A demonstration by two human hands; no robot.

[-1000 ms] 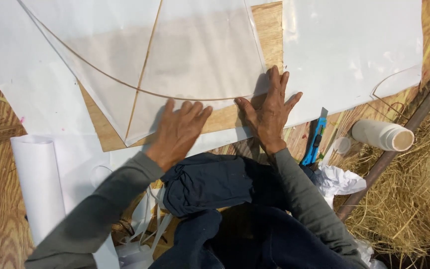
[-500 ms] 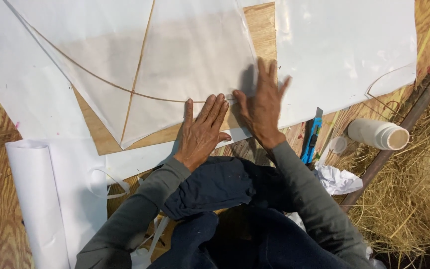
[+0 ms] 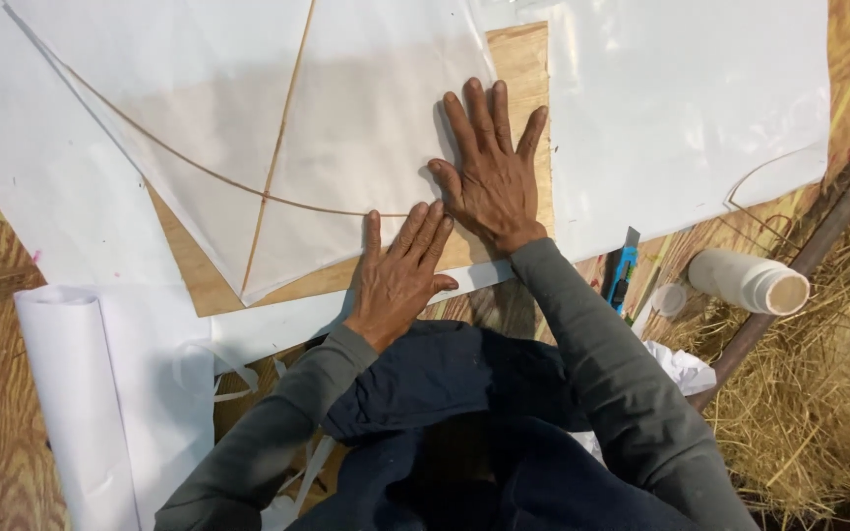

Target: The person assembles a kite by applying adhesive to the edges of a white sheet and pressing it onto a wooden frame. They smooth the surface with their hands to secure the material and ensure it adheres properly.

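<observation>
**Two flat hands on one paper kite**

The left hand (image 3: 400,270) and right hand (image 3: 489,177) press, fingers spread and gripping nothing, on the white paper kite (image 3: 346,147) with two thin sticks (image 3: 282,138), lying on one plywood board (image 3: 518,59). One blue utility knife (image 3: 622,275) and one white bottle (image 3: 748,280) lie nearby.

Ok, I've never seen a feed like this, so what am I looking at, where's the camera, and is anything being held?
There is no machine. The single view comes from a camera on a person's head, looking down at their own two bare hands. The left hand and right hand both press flat, fingers spread, on a thin white paper sheet with slim crossed sticks on it, lying over a plywood board. Neither hand grips anything. Nearby lie a paper roll, a blue utility knife, a white tube and dry straw.
</observation>
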